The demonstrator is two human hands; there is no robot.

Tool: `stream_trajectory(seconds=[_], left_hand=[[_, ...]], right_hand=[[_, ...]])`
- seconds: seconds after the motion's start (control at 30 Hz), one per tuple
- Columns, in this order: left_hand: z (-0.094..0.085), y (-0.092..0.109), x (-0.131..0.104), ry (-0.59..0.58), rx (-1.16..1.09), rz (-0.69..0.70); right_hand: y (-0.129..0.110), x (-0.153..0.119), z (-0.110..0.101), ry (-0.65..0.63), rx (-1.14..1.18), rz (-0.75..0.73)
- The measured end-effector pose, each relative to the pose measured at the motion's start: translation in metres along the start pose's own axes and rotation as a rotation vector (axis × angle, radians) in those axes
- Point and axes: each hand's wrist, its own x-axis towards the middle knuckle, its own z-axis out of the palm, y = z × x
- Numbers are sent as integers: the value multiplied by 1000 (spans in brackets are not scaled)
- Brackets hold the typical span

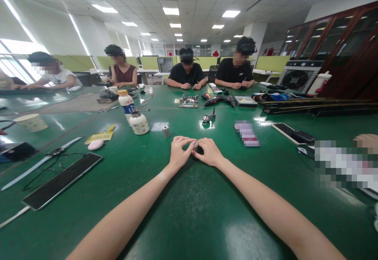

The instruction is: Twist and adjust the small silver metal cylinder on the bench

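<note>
Both hands meet over the green table, around a small silver cylinder (pixel 195 146) whose upper part shows between the thumbs and fingers. My left hand (pixel 179 150) pinches it from the left and is closed. From the right, my right hand (pixel 209 152) grips it too, fingers curled and thumb against its side. Fingers hide most of the cylinder, so its exact kind cannot be told. A similar silver cylinder (pixel 166 131) stands upright just left of my hands. Beyond them are a round dark metal part (pixel 206 119) and an upright dark fitting (pixel 213 113).
A wide-mouthed jar (pixel 139 124) and a milk bottle (pixel 126 104) stand left. Nearer lie a tablet-like phone (pixel 63 179), a watch (pixel 56 152) and a paper cup (pixel 32 122). A circuit board (pixel 189 102) and power drills (pixel 220 99) sit ahead. Several people work around the table.
</note>
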Motion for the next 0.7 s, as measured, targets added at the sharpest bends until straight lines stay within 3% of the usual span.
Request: stream_trajectory(seconds=[0.1, 0.23, 0.37, 0.53, 0.6, 0.7], left_hand=[[0, 0, -1, 91, 46, 0], [3, -8, -4, 174, 198, -133], [6, -15, -8, 36, 352, -288], [3, -6, -9, -132, 521, -353], [1, -2, -7, -124, 495, -371], [0, -1, -4, 16, 375, -305]], right_hand=[[-2, 0, -2, -10, 2, -14], [-5, 0, -5, -10, -18, -4], [-7, 0, -5, 0, -51, 13], [-5, 1, -3, 1, -51, 7], [-5, 1, -3, -3, -44, 5], [-5, 0, -3, -5, -39, 5]])
